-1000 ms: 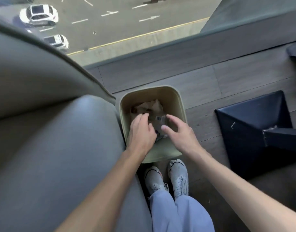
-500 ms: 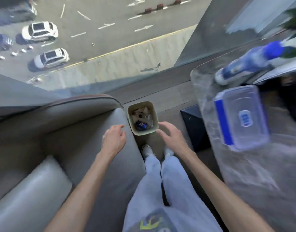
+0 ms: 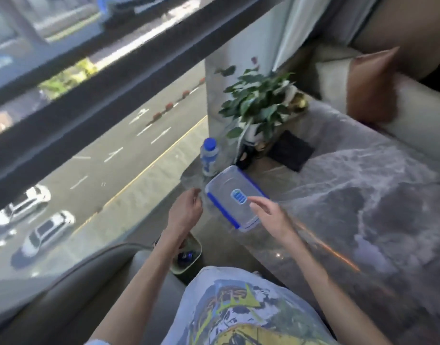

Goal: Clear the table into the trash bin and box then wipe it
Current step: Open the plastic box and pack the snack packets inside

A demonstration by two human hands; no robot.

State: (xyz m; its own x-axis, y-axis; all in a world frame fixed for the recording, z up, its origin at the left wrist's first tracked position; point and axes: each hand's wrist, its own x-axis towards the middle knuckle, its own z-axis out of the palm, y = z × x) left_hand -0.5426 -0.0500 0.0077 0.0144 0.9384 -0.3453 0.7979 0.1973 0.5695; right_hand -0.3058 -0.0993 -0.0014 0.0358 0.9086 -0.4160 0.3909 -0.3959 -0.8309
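A clear plastic box with a blue-edged lid [image 3: 229,192] lies on the grey marble table [image 3: 363,207] near its left end. My right hand [image 3: 268,215] hovers over the box's near right corner, fingers spread, holding nothing. My left hand [image 3: 185,212] is just left of the box, beside the table's edge, fingers loosely curled and empty. The beige trash bin [image 3: 193,257] stands on the floor below my left forearm, with a blue item inside. A water bottle with a blue cap [image 3: 209,155] stands behind the box.
A potted green plant [image 3: 258,108] and a black square mat [image 3: 291,150] sit at the table's far end. A grey sofa arm [image 3: 64,295] is at my left, a beige sofa with a brown cushion [image 3: 378,90] beyond the table. A large window runs along the left.
My view has swung up from the trash bin to the table. Both hands rose out of the bin and now sit by the plastic box, empty.
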